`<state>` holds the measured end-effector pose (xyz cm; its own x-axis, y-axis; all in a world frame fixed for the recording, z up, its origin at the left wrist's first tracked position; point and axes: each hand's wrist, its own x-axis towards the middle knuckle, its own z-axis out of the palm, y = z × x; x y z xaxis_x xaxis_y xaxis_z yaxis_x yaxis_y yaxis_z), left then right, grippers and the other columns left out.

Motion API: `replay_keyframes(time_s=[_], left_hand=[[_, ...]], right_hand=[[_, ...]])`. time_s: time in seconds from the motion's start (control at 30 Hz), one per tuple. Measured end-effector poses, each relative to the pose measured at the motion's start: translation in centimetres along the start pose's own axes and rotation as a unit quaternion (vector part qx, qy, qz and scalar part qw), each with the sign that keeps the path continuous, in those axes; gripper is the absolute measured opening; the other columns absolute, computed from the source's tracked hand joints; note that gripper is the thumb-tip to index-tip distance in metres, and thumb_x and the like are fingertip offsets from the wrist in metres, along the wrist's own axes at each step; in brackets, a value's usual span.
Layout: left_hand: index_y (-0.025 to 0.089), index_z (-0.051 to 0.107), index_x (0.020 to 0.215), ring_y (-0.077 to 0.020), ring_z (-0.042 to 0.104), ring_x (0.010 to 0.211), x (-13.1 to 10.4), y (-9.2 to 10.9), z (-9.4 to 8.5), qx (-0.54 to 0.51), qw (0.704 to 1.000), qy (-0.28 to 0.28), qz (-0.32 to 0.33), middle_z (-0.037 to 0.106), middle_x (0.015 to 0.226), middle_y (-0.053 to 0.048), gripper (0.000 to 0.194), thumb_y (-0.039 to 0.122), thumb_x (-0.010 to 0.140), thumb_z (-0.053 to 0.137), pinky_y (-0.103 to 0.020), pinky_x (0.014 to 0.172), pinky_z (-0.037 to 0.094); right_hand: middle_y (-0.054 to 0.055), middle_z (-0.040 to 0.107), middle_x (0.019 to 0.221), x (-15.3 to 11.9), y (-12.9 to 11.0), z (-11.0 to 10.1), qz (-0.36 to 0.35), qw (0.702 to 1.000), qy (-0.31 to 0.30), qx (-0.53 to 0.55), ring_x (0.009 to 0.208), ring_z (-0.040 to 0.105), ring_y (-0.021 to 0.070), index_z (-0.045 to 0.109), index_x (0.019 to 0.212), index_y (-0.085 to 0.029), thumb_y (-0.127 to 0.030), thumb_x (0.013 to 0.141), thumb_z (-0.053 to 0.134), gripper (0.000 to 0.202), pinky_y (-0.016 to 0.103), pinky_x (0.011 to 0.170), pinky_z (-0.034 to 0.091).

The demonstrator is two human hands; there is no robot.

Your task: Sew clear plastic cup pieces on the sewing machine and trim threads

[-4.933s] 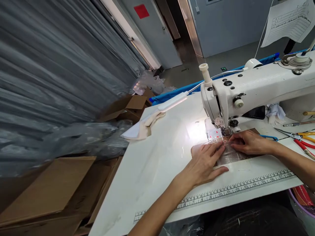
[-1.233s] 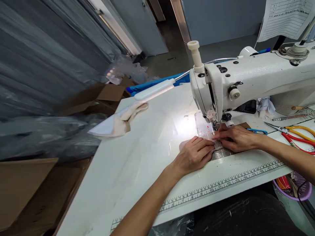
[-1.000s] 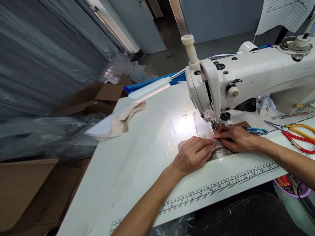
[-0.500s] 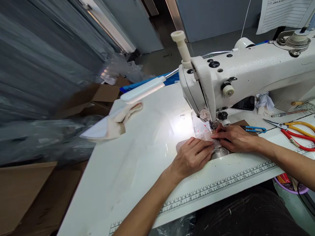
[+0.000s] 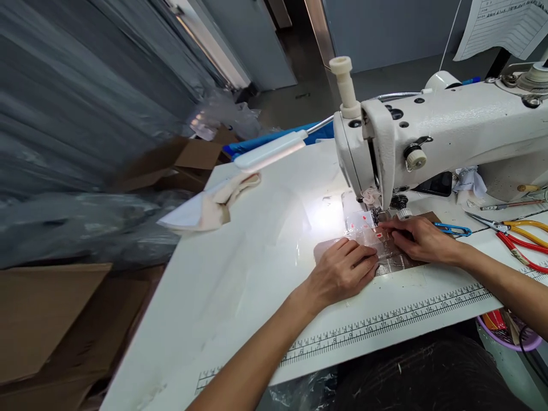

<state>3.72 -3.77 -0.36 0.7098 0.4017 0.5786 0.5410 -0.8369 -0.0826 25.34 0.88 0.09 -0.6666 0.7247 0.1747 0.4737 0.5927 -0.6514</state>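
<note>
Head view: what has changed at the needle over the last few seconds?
Little. Both hands stay flat on the clear plastic piece under the sewing machine: left hand pressing its near-left part, right hand beside the needle. Neither took hold of anything or let go. The piece seems fed slightly; the camera's shifting hides how far. Scissors and cloth are unmoved.

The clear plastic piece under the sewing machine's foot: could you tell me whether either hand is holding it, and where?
Neither grips it. The left hand lies flat on the clear plastic piece at its left part, and the right hand's fingertips press its far edge beside the presser foot.
</note>
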Motion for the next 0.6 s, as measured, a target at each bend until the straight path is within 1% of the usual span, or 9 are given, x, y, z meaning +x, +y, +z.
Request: replay_keyframes(time_s=[0.07,0.13,0.27,0.4,0.6], left_hand=[[0.017,0.062,0.084,-0.014,0.06,0.066,0.06,0.0,-0.05,0.001,1.0,0.003,0.001,0.073,0.083,-0.002,0.004,0.014,0.085,0.06,-0.029,0.057,0.048],[0.017,0.062,0.083,-0.0138,0.06,0.066,0.12,0.01,-0.09,-0.002,1.0,0.006,0.0,0.073,0.082,-0.002,0.005,0.014,0.085,0.059,-0.029,0.057,0.048],[0.017,0.062,0.081,-0.0137,0.06,0.064,0.14,0.0,-0.05,-0.011,1.0,0.019,-0.004,0.073,0.081,-0.002,0.005,0.014,0.084,0.06,-0.029,0.057,0.049],[0.017,0.062,0.08,-0.013,0.06,0.064,0.07,0.03,0.04,-0.013,1.0,0.026,-0.006,0.073,0.079,-0.002,0.008,0.012,0.085,0.058,-0.028,0.056,0.049],[0.016,0.062,0.08,-0.0134,0.06,0.064,0.01,0.11,0.05,-0.021,0.999,0.025,-0.014,0.072,0.079,-0.002,0.008,0.01,0.083,0.059,-0.029,0.057,0.05]], right_hand=[[0.009,0.067,0.092,0.02,-0.09,-0.4,0.021,1.0,0.014,0.015,0.078,0.061,0.0159,0.068,0.114,-0.011,-0.014,0.089,0.044,0.034,0.028,0.071,0.048],[0.009,0.069,0.092,-0.03,-0.15,-0.59,0.024,0.999,0.025,0.015,0.077,0.062,0.0159,0.07,0.109,-0.011,-0.013,0.088,0.044,0.033,0.028,0.07,0.049],[0.009,0.071,0.095,-0.28,0.02,-0.44,-0.008,1.0,0.024,0.01,0.082,0.065,0.0177,0.072,0.105,-0.015,-0.012,0.086,0.044,0.033,0.031,0.077,0.051],[0.008,0.07,0.099,-0.49,0.37,-0.26,-0.027,1.0,0.006,-0.01,0.088,0.065,0.0188,0.071,0.108,-0.017,-0.013,0.086,0.046,0.034,0.035,0.084,0.051],[0.01,0.067,0.103,-0.64,0.53,-0.21,-0.044,0.999,0.0,-0.014,0.093,0.063,0.0196,0.07,0.11,-0.015,-0.01,0.086,0.046,0.035,0.037,0.088,0.051]])
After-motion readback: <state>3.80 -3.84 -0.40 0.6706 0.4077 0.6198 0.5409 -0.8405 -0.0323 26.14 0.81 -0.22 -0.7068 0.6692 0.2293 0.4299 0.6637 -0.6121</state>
